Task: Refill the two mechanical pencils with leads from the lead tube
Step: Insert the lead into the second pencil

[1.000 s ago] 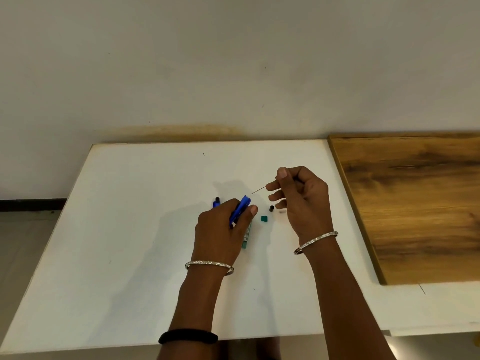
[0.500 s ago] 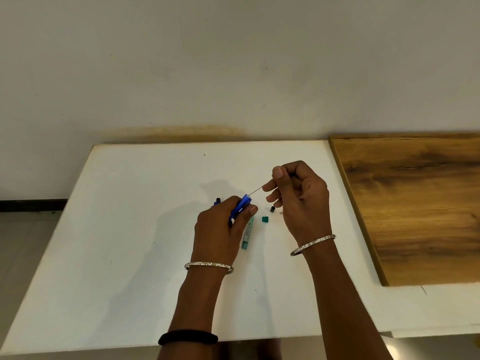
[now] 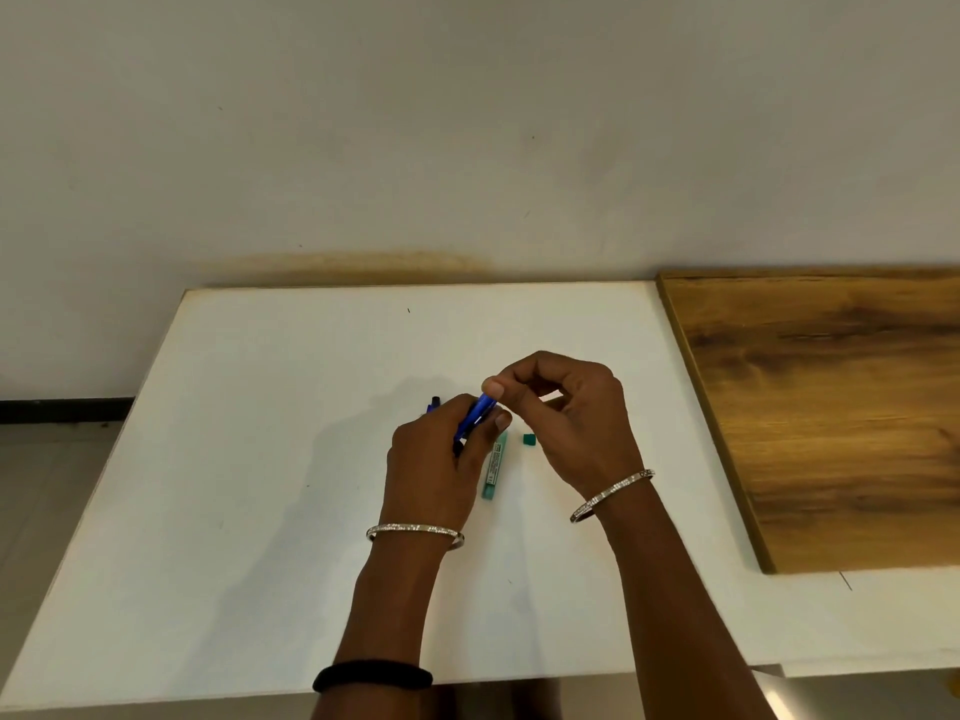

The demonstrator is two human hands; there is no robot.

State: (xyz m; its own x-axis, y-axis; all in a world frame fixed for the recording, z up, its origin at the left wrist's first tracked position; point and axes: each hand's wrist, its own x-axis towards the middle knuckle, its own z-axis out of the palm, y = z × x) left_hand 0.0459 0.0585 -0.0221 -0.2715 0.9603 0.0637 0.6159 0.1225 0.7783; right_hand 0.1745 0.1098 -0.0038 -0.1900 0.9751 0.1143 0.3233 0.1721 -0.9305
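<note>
I see my left hand [image 3: 436, 459] closed around a blue mechanical pencil [image 3: 475, 415], gripping its barrel so the open upper end tilts up and to the right, clear of the white table [image 3: 234, 459]. My right hand [image 3: 566, 413] sits just to the right of it, thumb and forefinger pinched together right at the pencil's upper end. I cannot make out a lead between those fingertips; it is too thin to tell at this size, so I can only say the pinch is tight and touching or nearly touching the pencil's end.

The teal lead tube [image 3: 493, 472] lies flat on the table just right of my left hand, its long axis running near to far, partly tucked under my left thumb's edge. Its small teal cap [image 3: 529, 440] rests on the table apart from it, a little to the right and under my right palm. The second blue pencil [image 3: 434, 404] shows only as a dark-tipped end on the far side of my left hand, lying on the table.

A wooden board [image 3: 831, 407] covers the right part of the table, well apart from everything else.
</note>
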